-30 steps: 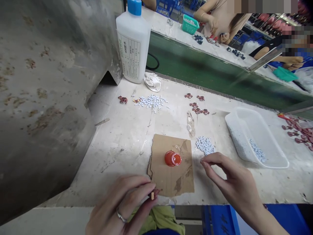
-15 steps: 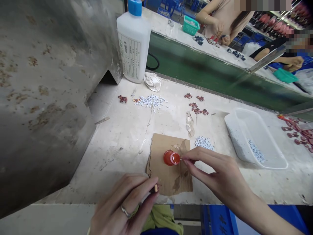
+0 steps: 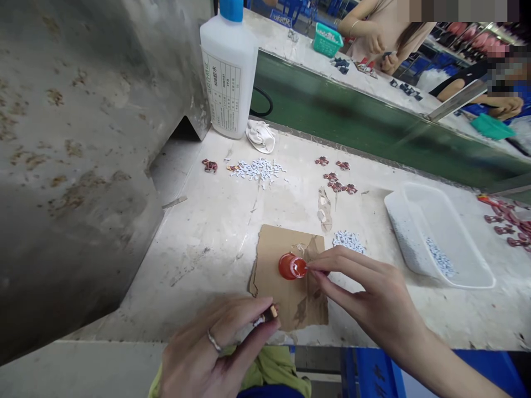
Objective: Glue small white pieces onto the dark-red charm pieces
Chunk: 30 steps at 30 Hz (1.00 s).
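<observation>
One small brown figure (image 3: 271,313) is pinched in the left hand (image 3: 219,340) over cardboard (image 3: 271,243) bearing a red cup (image 3: 286,266); the right hand (image 3: 369,284) has its fingertips nearly meeting at the cup's rim, whether gripping anything I cannot tell. It looks like a dipping step, calling for a light, steady touch next. Along the scuffed white table (image 3: 207,221) are a bottle (image 3: 228,83), pale-blue pieces (image 3: 261,169) and a tub (image 3: 460,232); beyond, a co-worker (image 3: 384,36) works.

A small red round cup (image 3: 285,266) sat on the brown rectangular cardboard sheet (image 3: 290,298). From the sheet, a tall white plastic bottle (image 3: 229,72) stood at eleven o'clock; small maroon figures (image 3: 335,187) lay at one, small pale-blue curved pieces (image 3: 347,241) at two.
</observation>
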Each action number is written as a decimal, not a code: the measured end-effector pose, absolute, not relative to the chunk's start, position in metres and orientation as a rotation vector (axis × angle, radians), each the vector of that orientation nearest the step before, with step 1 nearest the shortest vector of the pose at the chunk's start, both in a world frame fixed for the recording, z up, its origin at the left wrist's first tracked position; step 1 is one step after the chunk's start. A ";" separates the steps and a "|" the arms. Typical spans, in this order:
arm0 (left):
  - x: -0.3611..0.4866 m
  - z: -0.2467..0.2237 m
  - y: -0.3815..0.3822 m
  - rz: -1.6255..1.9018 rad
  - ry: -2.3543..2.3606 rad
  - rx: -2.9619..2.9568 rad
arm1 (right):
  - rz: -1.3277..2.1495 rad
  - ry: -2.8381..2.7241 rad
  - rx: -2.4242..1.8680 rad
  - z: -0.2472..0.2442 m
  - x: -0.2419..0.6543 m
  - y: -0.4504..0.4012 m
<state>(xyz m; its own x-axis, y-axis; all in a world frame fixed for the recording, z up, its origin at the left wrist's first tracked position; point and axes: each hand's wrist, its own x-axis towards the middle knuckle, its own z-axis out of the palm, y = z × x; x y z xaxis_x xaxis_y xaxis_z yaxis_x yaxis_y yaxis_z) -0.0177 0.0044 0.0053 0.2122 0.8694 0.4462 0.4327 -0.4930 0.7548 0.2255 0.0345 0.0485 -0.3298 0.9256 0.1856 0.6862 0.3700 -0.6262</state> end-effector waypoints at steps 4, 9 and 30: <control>-0.012 0.007 0.007 1.183 1.124 1.939 | 0.605 -2.013 -1.329 0.056 0.220 0.030; -0.004 0.007 0.010 1.174 1.064 1.831 | 0.824 -1.886 -1.208 0.063 0.204 0.022; 0.003 0.006 0.009 1.177 1.111 1.682 | 0.348 -2.404 -1.018 0.057 0.210 0.008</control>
<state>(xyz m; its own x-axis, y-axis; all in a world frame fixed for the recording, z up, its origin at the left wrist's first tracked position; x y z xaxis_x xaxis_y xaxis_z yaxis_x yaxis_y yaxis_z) 0.0029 0.0087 0.0061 0.1867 0.9444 0.2706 0.2162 -0.3082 0.9264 0.2099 0.0076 0.0567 -0.5936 0.7254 0.3485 0.5969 0.6873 -0.4139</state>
